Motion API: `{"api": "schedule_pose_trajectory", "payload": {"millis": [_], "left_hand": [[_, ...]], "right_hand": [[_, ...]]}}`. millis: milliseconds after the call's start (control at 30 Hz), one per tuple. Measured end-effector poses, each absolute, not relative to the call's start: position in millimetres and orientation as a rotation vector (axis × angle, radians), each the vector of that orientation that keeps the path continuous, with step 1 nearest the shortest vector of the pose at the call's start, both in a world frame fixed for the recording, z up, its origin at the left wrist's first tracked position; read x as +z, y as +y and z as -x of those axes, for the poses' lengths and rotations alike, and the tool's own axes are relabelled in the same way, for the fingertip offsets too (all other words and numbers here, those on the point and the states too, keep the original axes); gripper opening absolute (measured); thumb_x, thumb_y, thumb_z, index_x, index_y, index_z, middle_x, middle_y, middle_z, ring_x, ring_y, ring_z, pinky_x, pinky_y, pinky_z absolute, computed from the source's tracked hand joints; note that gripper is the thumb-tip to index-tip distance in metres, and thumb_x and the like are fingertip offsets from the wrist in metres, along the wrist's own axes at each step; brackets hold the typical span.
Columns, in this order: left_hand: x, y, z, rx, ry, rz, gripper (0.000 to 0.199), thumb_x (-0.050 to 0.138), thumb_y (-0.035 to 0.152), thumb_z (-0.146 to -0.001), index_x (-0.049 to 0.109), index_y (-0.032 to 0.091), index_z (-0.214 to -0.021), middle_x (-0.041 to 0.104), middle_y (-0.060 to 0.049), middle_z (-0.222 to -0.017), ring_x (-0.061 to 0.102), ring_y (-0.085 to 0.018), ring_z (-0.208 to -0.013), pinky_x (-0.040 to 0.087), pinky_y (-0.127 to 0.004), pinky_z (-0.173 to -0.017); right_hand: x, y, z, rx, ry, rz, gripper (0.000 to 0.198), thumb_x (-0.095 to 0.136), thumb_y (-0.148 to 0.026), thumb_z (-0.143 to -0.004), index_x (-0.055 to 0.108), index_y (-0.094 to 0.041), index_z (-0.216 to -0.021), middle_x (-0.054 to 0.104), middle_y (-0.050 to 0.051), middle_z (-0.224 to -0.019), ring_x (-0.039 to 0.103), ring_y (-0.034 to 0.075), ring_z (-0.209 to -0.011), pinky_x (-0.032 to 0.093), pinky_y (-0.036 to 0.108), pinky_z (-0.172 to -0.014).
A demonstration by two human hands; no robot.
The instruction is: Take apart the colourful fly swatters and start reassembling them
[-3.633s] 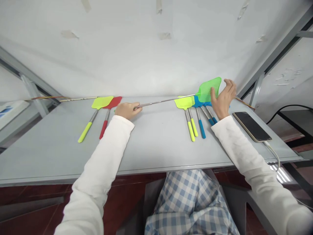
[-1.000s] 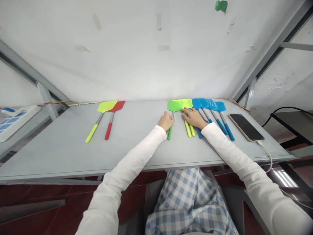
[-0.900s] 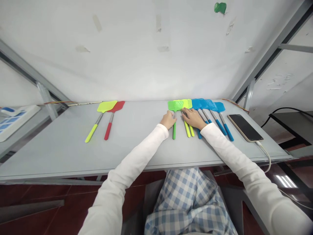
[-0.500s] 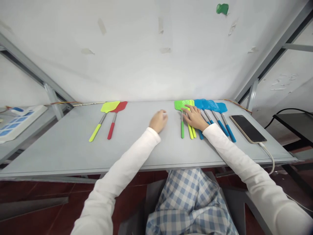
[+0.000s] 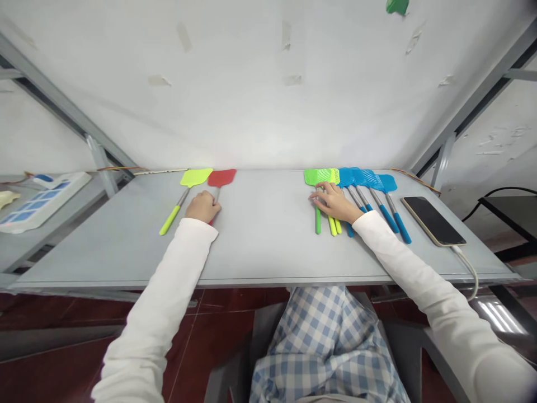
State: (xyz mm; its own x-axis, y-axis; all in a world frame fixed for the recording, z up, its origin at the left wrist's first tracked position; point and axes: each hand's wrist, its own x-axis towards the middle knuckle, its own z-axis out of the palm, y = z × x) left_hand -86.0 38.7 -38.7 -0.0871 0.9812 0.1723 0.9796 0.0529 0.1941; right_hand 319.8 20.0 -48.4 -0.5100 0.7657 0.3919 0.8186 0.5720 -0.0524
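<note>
My left hand (image 5: 203, 207) is closed round the shaft of a red fly swatter (image 5: 222, 177), covering most of its handle. Just left of it lies a yellow fly swatter (image 5: 196, 177), its handle slanting toward the front. On the right, my right hand (image 5: 335, 202) lies over several swatter shafts with its fingers apart. Under and beside it are a green fly swatter (image 5: 311, 177), yellow-handled swatters (image 5: 332, 226) and a row of overlapping blue fly swatters (image 5: 386, 182). Parts of their shafts are hidden by the hand.
A phone (image 5: 434, 221) with a white cable lies at the right of the grey table (image 5: 260, 252). A white power strip (image 5: 46, 202) sits at the far left. Metal frame posts and a wall stand behind.
My left hand has moved left from mid-table and taken hold of the red fly swatter, which now stands slightly farther from the yellow one. My right hand has stayed on the swatters.
</note>
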Motion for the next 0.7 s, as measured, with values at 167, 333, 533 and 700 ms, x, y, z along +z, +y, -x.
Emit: {"api": "schedule_pose_trajectory", "payload": {"millis": [167,333,533,700], "left_hand": [[-28.6,18.4,32.6,0.59,1.816,-2.371,0.026,0.052,0.023,-0.078,0.061,0.017,-0.101,0.059,-0.007,-0.094,0.06,-0.02,-0.089,0.048,-0.032,-0.089],[-18.6,8.3,-18.5,0.908,1.424,-2.652,0.026,0.045,0.026,-0.09,0.059,0.018,-0.11,0.052,-0.007,-0.102,0.059,-0.014,-0.082,0.049,-0.03,-0.083],[-22.4,23.1,-56.4,0.977,1.275,-3.015,0.028,0.042,0.025,-0.094,0.06,0.017,-0.113,0.056,-0.01,-0.103,0.058,-0.017,-0.08,0.046,-0.032,-0.076],[-29.2,24.4,-90.3,0.729,1.358,-3.195,0.034,0.031,0.022,-0.098,0.057,0.014,-0.118,0.062,-0.012,-0.098,0.058,-0.021,-0.082,0.041,-0.035,-0.074]], "right_hand": [[-38.7,9.6,-309.1,-0.382,-2.454,1.126,0.043,0.039,-0.028,-0.096,0.05,-0.015,-0.135,0.045,0.017,-0.142,0.042,0.029,-0.128,0.038,0.046,-0.103],[-32.4,0.3,-293.6,-0.633,-2.401,1.068,0.047,0.035,-0.024,-0.098,0.039,-0.021,-0.145,0.041,0.011,-0.149,0.034,0.025,-0.14,0.032,0.044,-0.111],[-30.4,5.2,-296.2,-0.791,-2.335,1.184,0.033,0.033,-0.022,-0.099,0.06,-0.018,-0.117,0.061,0.013,-0.125,0.043,0.024,-0.135,0.029,0.046,-0.112],[-29.2,9.1,-302.5,-0.892,-2.326,1.229,0.027,0.036,-0.024,-0.099,0.062,-0.016,-0.099,0.065,0.011,-0.101,0.051,0.024,-0.123,0.028,0.044,-0.109]]}}
